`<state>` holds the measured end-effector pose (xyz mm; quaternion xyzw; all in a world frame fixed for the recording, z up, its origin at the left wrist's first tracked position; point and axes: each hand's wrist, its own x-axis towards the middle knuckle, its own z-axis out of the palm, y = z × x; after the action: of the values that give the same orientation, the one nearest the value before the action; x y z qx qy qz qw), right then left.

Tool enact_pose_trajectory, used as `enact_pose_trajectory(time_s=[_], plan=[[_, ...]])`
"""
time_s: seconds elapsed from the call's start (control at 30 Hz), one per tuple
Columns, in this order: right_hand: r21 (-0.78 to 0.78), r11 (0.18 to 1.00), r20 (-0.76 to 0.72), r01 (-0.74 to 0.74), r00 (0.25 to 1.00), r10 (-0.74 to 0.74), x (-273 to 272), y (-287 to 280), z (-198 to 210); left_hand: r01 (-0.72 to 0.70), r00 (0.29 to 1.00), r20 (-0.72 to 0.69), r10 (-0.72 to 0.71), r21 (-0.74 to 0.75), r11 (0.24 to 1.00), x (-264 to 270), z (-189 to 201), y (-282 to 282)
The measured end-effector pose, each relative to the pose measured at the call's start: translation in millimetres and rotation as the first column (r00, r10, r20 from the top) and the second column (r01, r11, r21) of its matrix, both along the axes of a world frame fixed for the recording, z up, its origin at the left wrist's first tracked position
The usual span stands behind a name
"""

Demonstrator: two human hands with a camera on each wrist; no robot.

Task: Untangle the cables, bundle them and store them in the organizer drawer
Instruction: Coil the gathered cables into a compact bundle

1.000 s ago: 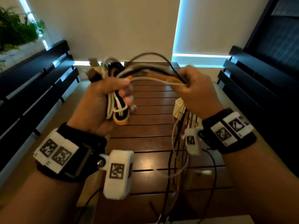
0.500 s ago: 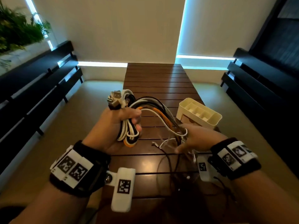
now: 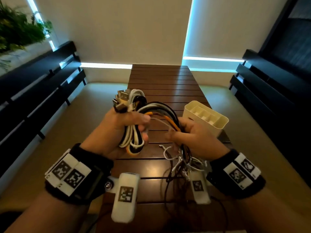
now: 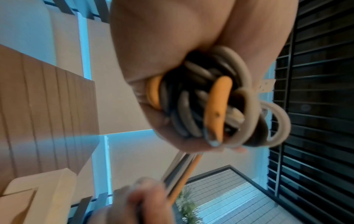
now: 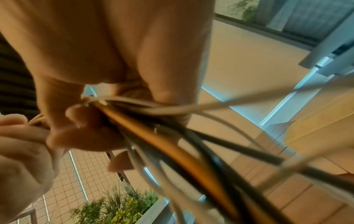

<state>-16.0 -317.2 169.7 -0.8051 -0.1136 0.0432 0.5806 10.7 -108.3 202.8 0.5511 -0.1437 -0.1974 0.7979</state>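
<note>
seen from the head camera, the left hand (image 3: pixel 121 126) is closed in a fist around a folded bundle of cables (image 3: pixel 133 140) — white, black and orange loops hang below it, metal plugs (image 3: pixel 122 100) stick up above. strands arc across to the right hand (image 3: pixel 195 138), whose curled fingers grip them; loose thin ends trail onto the dark slatted table (image 3: pixel 161 81). a cream organizer drawer (image 3: pixel 206 117) with dividers sits on the table just beyond the right hand. the left wrist view alone shows the loops (image 4: pixel 216 104) end-on inside the fist; the right wrist view shows strands (image 5: pixel 172 145) fanning out — both blurred.
</note>
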Motion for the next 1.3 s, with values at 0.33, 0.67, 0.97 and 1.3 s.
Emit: enact_pose_trajectory(time_s=[0.33,0.67,0.97,1.3], plan=[[0.297,0.926,-0.040,0.233,0.972,-0.232,-28,21,8,-0.135,0.990,-0.030,0.139,0.115,0.984,-31,-44,-28],[0.152,0.908,0.077,0.390,0.911,-0.404,-44,25,9,-0.153,0.988,-0.013,0.153,0.027,0.988,-39,-43,-52],[-0.031,0.928,0.224,0.372,0.907,-0.356,-43,19,7,-0.148,0.989,-0.011,0.148,0.029,0.989,-36,-39,-58],[-0.158,0.933,0.232,0.323,0.931,-0.283,-32,22,2,-0.098,0.990,0.110,0.094,0.030,0.995,-32,-36,-55]])
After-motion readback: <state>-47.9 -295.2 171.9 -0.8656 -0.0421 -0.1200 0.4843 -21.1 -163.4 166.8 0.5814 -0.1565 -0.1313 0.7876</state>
